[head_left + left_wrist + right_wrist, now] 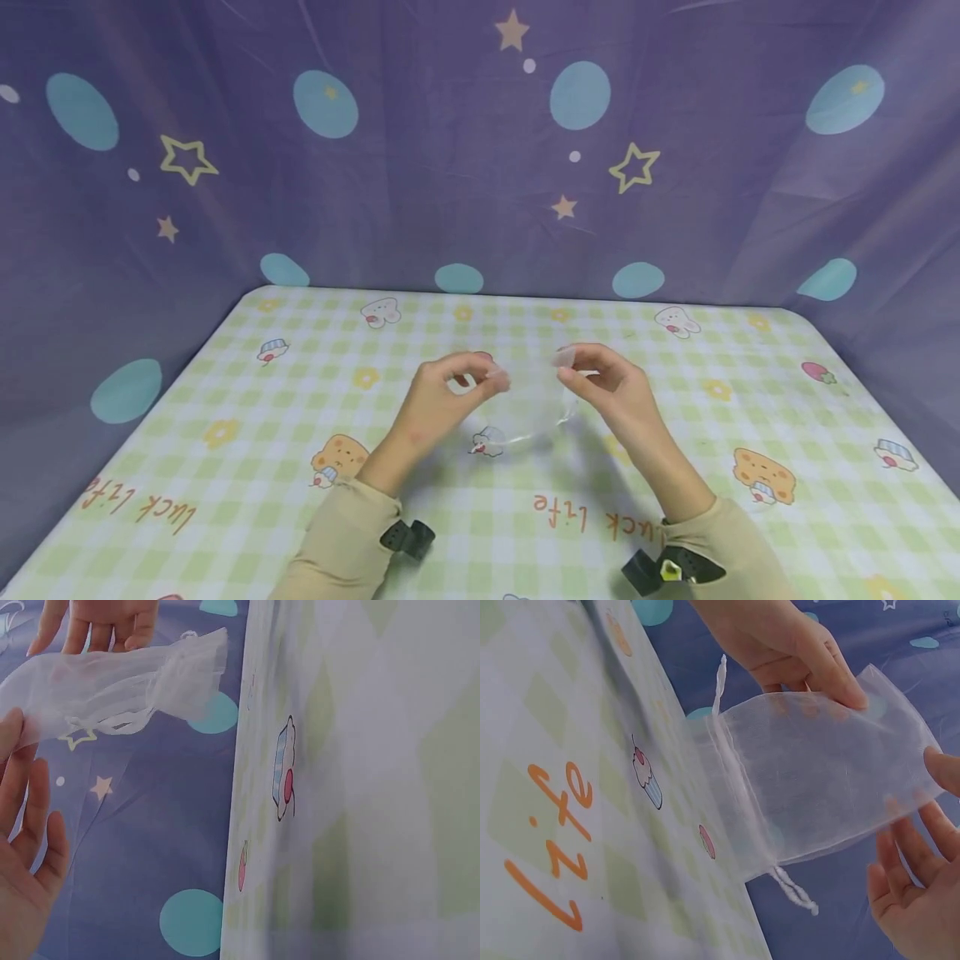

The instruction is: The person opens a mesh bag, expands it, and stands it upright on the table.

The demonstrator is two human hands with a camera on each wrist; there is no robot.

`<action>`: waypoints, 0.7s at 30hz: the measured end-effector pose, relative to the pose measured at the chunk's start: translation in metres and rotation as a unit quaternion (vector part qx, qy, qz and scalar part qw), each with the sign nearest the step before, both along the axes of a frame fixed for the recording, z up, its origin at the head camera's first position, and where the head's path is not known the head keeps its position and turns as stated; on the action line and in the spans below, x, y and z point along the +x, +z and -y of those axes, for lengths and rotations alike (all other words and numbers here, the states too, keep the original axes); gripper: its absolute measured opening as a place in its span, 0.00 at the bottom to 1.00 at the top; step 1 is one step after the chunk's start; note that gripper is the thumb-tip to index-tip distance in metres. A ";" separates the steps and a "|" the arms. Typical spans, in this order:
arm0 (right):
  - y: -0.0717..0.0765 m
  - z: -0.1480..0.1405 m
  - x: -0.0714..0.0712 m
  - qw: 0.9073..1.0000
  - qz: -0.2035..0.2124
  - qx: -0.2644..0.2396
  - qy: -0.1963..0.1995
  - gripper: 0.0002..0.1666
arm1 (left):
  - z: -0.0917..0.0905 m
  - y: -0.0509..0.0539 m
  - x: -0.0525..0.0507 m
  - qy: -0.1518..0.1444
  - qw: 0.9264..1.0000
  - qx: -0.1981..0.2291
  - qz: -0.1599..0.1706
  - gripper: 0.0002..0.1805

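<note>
A sheer white drawstring pouch [810,769] hangs between my two hands above the table. My left hand [450,400] pinches it at one upper corner between thumb and fingers. At the opposite upper corner, my right hand [615,392] does the same. The pouch's gathered end points down toward the table, with a white cord [793,891] sticking out at each side of it. In the left wrist view, the see-through fabric [105,686] looks slightly folded. Fingers show faintly through the cloth in the right wrist view.
A tablecloth [247,492] with green checks, cupcakes, flowers and lettering covers the table below. Behind its far edge hangs a purple curtain [465,192] with stars and teal spots. Black camera mounts [408,540] sit on both wrists, over beige sleeves.
</note>
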State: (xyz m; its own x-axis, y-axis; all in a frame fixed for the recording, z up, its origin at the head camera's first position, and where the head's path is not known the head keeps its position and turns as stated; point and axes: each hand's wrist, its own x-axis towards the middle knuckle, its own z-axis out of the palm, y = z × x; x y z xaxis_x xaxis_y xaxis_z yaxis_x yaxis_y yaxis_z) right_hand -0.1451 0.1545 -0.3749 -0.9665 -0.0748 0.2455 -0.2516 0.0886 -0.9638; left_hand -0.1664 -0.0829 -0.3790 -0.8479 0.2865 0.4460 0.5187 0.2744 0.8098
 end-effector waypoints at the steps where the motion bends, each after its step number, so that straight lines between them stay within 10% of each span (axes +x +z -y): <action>1: 0.000 0.000 0.000 1.000 0.002 0.001 0.001 0.09 | 0.000 0.000 0.000 -0.006 1.000 -0.004 0.000 0.05; 10: 0.000 0.003 0.002 0.999 0.018 0.042 -0.005 0.10 | -0.002 0.003 0.006 -0.087 0.995 -0.036 0.043 0.16; 21: 0.000 0.006 0.004 0.987 -0.033 0.155 0.010 0.07 | -0.007 0.010 0.011 -0.061 0.989 -0.098 0.087 0.18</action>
